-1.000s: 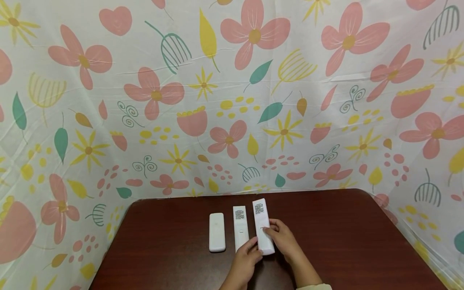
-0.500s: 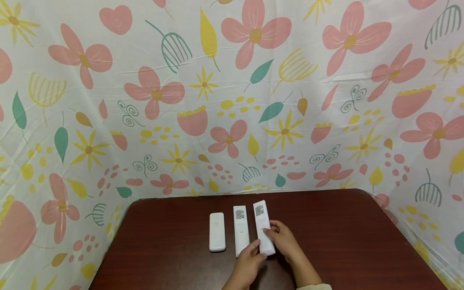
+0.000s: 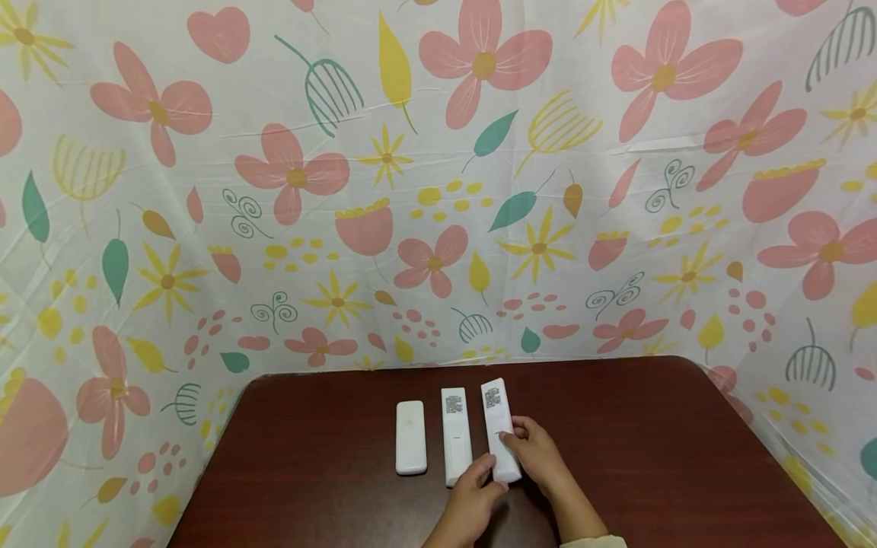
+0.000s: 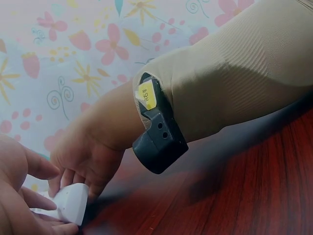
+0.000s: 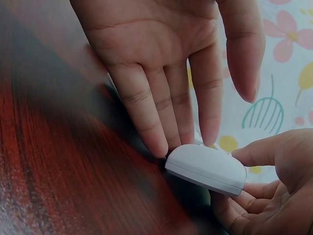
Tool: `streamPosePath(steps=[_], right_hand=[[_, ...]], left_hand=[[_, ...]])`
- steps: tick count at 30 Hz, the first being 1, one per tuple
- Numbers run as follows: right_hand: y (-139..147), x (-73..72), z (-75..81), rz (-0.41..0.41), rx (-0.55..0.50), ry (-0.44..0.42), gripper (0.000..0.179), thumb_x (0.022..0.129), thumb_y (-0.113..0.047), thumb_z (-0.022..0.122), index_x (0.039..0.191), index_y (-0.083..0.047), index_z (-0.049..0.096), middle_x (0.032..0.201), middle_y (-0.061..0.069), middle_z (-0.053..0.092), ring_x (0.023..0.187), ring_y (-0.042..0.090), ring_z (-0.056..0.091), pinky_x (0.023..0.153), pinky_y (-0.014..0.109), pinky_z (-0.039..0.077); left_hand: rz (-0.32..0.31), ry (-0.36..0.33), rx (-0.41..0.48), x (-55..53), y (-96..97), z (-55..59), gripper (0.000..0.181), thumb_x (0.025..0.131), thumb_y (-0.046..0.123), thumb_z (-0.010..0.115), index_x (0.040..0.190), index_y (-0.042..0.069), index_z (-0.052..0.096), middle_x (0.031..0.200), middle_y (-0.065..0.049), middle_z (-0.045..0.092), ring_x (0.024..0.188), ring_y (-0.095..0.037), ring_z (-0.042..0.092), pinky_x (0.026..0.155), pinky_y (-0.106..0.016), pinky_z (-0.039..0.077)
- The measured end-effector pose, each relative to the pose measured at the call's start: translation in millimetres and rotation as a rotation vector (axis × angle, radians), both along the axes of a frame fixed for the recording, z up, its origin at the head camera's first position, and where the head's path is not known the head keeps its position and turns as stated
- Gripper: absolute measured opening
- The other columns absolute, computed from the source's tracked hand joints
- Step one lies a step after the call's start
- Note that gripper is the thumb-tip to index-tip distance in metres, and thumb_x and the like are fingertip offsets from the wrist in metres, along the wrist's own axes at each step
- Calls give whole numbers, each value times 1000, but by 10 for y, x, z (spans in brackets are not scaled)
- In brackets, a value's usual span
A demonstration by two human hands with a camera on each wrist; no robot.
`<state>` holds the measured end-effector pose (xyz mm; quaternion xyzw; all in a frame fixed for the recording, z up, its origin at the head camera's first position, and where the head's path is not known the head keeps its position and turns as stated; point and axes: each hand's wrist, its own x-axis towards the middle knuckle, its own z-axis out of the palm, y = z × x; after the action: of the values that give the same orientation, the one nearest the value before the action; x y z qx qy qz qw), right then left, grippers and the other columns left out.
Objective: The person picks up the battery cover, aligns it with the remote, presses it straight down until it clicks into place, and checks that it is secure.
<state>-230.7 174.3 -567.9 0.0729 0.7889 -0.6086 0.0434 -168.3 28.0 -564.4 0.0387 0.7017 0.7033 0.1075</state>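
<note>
A white remote control [image 3: 503,449] lies back side up on the dark table, its printed label at the far end. My left hand [image 3: 473,498] pinches its near end, with the thumb above and fingers below in the right wrist view. On its right side is my right hand [image 3: 541,457]. Its straight fingertips [image 5: 155,147] touch the remote's edge, and its thumb [image 5: 247,73] stands apart above. Left of them lies a second white remote [image 3: 457,449], also label up. Further left is a shorter white slab with rounded corners [image 3: 411,438]; its kind is unclear.
The dark red wooden tabletop [image 3: 315,457] has rounded far corners. Behind and beside it hangs a white cloth [image 3: 438,190] printed with flowers and leaves. A black camera [image 4: 161,142] is strapped to the right wrist.
My left hand has shifted slightly right, uncovering the near end of the middle remote. The rightmost remote has moved a little to the right. The other two white things stay put.
</note>
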Motion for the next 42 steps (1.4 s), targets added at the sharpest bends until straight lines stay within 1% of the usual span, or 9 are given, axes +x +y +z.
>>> streamPosePath(steps=[2,4,8,14,19,23,29,36,42], right_hand=[[1,-3,-4,2,3,-4,45,97,-14,63,134,9,53,113,23,67,87,23,67,70,33,56],[2,-8,-10,0,5,-5,45,97,-13,63,135,9,52,113,23,67,87,23,67,70,34,56],[-2,-13,-22,-4,19,0,46,97,-14,63,135,9,53,113,23,68,87,23,67,70,33,56],[-21,-9,-39,-11,46,22,45,96,-15,65,133,9,55,110,21,68,87,23,67,70,32,54],[-21,-11,-43,-17,84,39,43,94,-15,67,130,8,57,108,20,70,86,21,66,70,31,54],[-8,-7,-31,-18,174,64,41,94,-16,67,127,7,59,104,18,72,84,18,67,70,31,53],[23,10,-21,-25,365,113,38,93,-19,68,121,5,63,94,13,75,79,17,67,69,32,53],[36,24,2,-18,478,131,36,92,-22,69,116,5,66,83,7,72,76,18,64,68,35,52],[24,38,42,-9,555,165,39,91,-23,70,113,8,68,83,10,70,76,22,64,69,40,52]], left_hand=[[-3,3,-20,2,0,-7,56,89,5,63,138,-18,49,152,-38,38,142,-52,37,116,-58,34],[-8,8,-46,1,-2,-23,56,89,7,64,138,-16,50,153,-36,39,143,-51,38,117,-53,35],[-22,20,-91,-2,-1,-53,58,89,10,65,139,-14,51,154,-33,39,144,-49,37,116,-49,32],[-37,33,-148,7,-3,-51,61,88,14,66,141,-12,50,155,-31,38,146,-47,33,117,-55,27],[-53,51,-162,18,-9,-52,62,89,14,65,142,-13,48,156,-30,37,146,-46,32,117,-50,32],[-68,59,-135,23,-2,-66,61,90,12,64,142,-15,46,157,-32,34,146,-46,31,116,-50,38],[-85,64,-100,9,13,-94,60,91,9,64,141,-18,44,157,-34,32,146,-46,33,114,-51,39],[-98,70,-134,10,13,-107,61,91,11,64,142,-17,45,158,-30,33,146,-43,33,114,-48,39],[-96,72,-137,21,14,-98,62,91,11,64,142,-17,45,159,-30,33,146,-43,33,115,-48,39]])
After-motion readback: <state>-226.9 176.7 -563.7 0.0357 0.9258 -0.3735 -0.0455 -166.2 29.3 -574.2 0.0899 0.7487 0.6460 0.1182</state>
